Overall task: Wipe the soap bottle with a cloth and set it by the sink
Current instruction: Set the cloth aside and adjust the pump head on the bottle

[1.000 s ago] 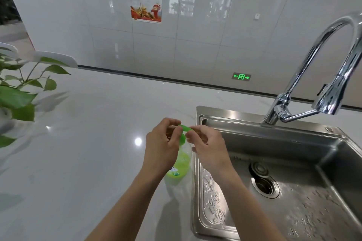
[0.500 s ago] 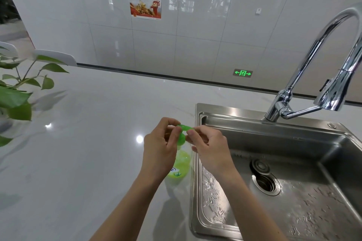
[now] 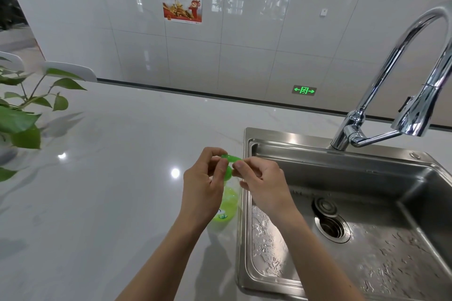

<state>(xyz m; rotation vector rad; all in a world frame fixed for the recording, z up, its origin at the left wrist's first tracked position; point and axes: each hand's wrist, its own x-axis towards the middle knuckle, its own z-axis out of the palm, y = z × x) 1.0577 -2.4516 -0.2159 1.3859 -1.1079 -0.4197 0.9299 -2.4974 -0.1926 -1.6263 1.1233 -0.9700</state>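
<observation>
Soap bottle (image 3: 226, 205): clear, with green liquid and a green pump top; it stands upright on the tabletop just left of the sink rim, partly hidden behind the hands.
Pump top (image 3: 231, 159): green, at the level of the fingertips, pinched from both sides.
Left hand (image 3: 204, 184): fingers curled and closed on the pump top from the left.
Right hand (image 3: 263, 182): thumb and forefinger pinched on the spout of the pump top from the right, held over the sink's left rim.
Tabletop (image 3: 117, 178): pale grey and glossy.
Sink (image 3: 244, 239): stainless steel, with water droplets in the basin.
Faucet (image 3: 396, 80): chrome, arched, behind the sink.
Plant (image 3: 22, 115): green leaves at the far left edge.
</observation>
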